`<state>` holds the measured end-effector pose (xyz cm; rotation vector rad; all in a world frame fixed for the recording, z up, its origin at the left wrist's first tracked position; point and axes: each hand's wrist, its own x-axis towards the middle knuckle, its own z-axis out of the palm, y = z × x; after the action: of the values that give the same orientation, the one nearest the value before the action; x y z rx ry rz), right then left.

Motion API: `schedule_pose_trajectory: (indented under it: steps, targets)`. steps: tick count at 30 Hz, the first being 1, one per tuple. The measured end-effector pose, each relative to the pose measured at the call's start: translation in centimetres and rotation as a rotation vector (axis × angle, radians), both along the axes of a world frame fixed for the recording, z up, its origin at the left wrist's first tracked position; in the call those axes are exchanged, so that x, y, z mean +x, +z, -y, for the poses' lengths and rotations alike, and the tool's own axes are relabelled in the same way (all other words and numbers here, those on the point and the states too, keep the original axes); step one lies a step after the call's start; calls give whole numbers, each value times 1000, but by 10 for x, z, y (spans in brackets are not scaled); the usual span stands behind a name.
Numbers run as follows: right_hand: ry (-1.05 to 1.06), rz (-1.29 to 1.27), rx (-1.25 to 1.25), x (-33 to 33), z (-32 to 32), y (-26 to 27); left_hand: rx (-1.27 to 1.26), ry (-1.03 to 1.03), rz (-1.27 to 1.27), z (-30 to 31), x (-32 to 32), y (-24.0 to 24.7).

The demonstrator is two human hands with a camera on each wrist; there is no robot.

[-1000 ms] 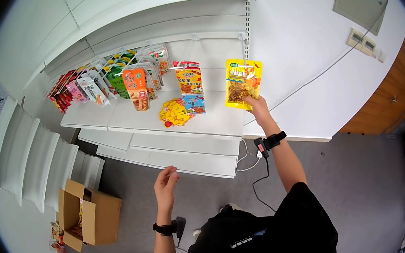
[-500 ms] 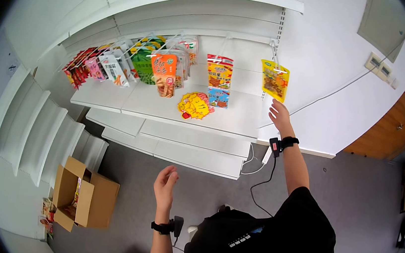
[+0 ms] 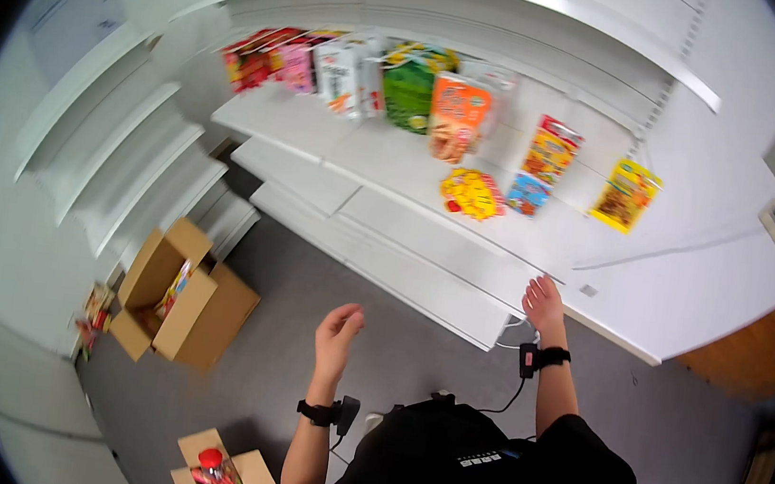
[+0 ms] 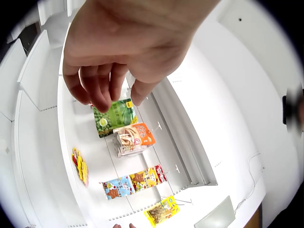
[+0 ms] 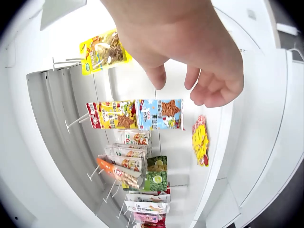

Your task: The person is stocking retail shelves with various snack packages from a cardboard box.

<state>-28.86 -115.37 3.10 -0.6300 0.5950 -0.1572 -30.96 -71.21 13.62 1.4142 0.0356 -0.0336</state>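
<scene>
My right hand holds nothing, its fingers loosely bent in the right wrist view, in front of the shelf's right end. A yellow snack pouch hangs from a hook farther up, apart from the hand. To its left hangs a red, yellow and blue strip of snack packets. Below the strip, a yellow cartoon-shaped card lies on the shelf. My left hand hangs in the air before the shelving, fingers relaxed and nothing in them.
Orange pouches, green pouches, white packs and red packs hang along the white shelf. An open cardboard box stands on the floor at left, another box with snacks nearer my body.
My right hand let go of the yellow pouch, which now hangs on the hook, and drew back down toward my body. The head view turned left; my left hand stays empty.
</scene>
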Motion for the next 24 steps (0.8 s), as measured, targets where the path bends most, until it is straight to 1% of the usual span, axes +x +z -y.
schedule_pose_trajectory:
  steps: [3, 6, 11, 17, 20, 24]
  targets:
    - [42, -43, 65, 2, -55, 4, -1, 108, -35, -42, -15, -7]
    - [117, -59, 125, 6, -108, -3, -6, 227, -52, -90, -31, -16]
    - [300, -91, 175, 21, -194, -15, -11, 433, -84, -161, -74, -31]
    - [481, -105, 210, 50, -273, -19, -27, 628, -147, -214, -111, -40]
    - [543, -117, 197, 65, -306, -12, -63, 705, -187, -230, -120, -45]
    - [612, -149, 178, 91, -342, -18, -101, 775, -206, -252, -121, -59]
